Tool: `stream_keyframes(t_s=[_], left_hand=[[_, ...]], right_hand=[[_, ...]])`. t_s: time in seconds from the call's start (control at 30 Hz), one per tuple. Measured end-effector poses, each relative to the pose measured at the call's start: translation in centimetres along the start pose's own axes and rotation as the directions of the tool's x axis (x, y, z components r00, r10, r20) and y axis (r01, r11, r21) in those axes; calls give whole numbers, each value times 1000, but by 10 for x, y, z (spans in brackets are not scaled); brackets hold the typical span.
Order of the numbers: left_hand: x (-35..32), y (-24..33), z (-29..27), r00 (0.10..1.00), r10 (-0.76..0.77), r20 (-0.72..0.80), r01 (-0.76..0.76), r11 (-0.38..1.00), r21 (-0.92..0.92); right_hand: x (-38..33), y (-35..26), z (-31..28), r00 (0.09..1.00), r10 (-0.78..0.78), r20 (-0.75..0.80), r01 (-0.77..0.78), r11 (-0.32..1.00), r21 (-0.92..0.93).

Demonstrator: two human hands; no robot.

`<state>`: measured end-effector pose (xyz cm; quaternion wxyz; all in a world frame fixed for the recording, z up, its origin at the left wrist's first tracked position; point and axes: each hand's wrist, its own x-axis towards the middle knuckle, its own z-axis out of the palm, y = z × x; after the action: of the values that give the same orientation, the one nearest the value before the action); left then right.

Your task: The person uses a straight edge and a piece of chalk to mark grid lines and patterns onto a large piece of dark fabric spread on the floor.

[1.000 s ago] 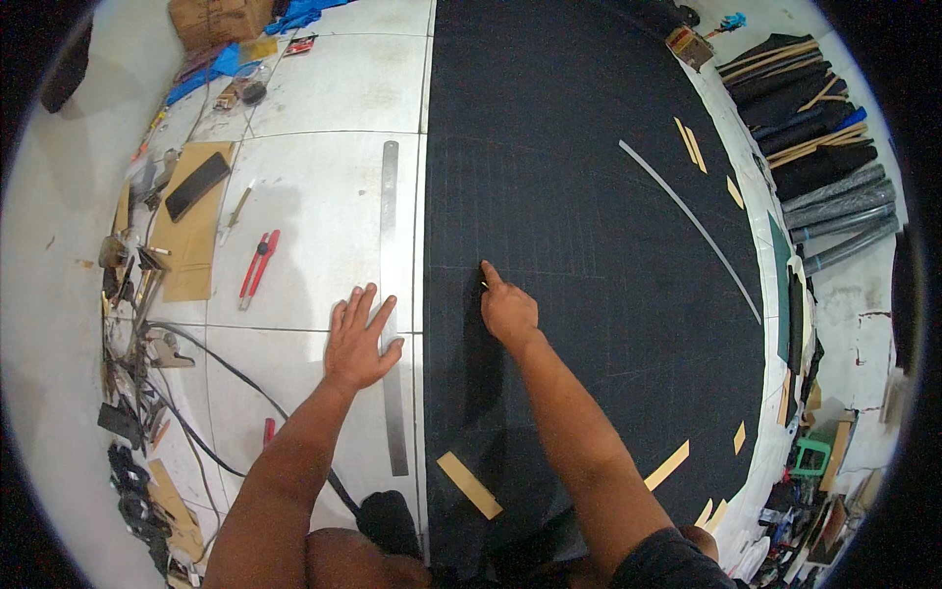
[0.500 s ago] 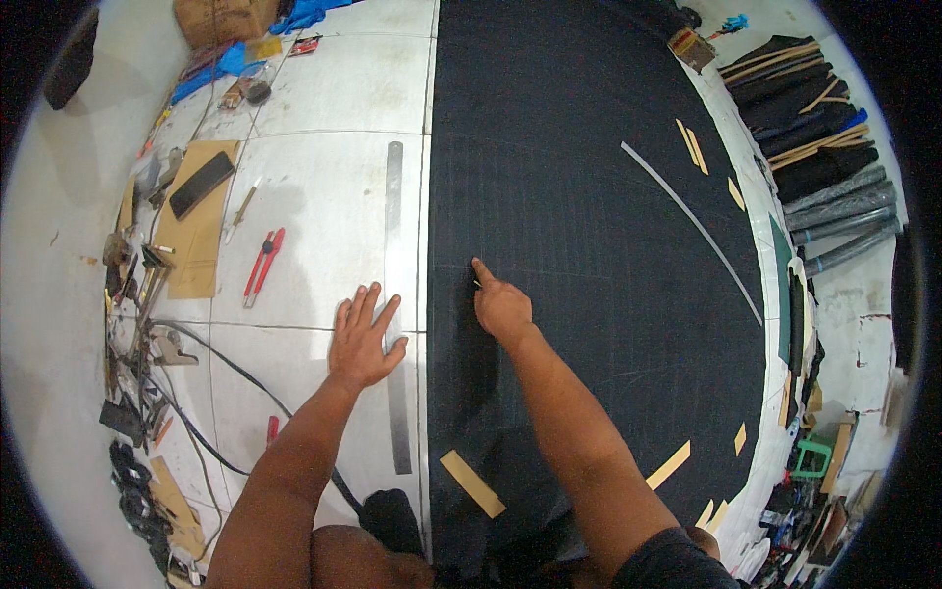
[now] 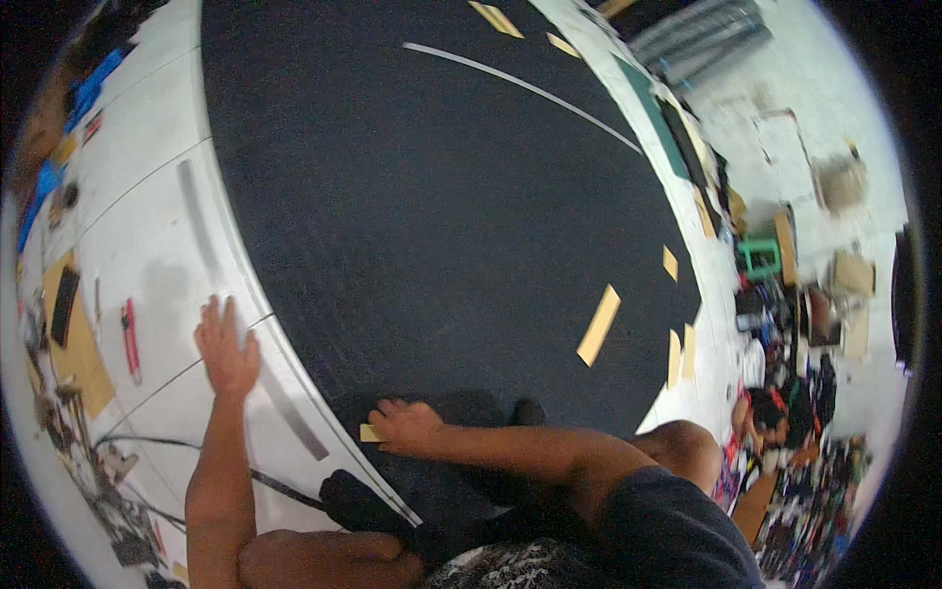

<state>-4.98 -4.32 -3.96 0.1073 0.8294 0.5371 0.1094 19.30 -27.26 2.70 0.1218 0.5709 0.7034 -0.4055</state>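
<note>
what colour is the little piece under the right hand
Tan, like masking tape, against the black fabric; the head view shows it by the right hand.

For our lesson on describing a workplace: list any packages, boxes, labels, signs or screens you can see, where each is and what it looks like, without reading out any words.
Cardboard box: far right on the floor, brown, roughly square.
Second cardboard box: below it, right edge, tan, flap-like.
Tan tape strip: on the black fabric sheet, slanted rectangle.
Small tan tab: fabric's near edge, touching the right hand.
No signs or screens are clearly visible.
</note>
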Motion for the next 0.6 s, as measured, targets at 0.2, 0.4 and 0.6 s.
stream_keyframes(t_s=[0.2,0.4,0.6], left_hand=[[2,1,14,999,53,-4,-53,999,2],[13,-31,3,996,86,16,-85,993,-80],[25,-44,-20,997,5,75,-3,1000,-27]], right_hand=[[-47,45,-20,988,92,-123,-73,986,152],[-202,172,-141,934,333,-127,-324,942,86],[-336,318,-111,499,794,-348,-694,606,389]])
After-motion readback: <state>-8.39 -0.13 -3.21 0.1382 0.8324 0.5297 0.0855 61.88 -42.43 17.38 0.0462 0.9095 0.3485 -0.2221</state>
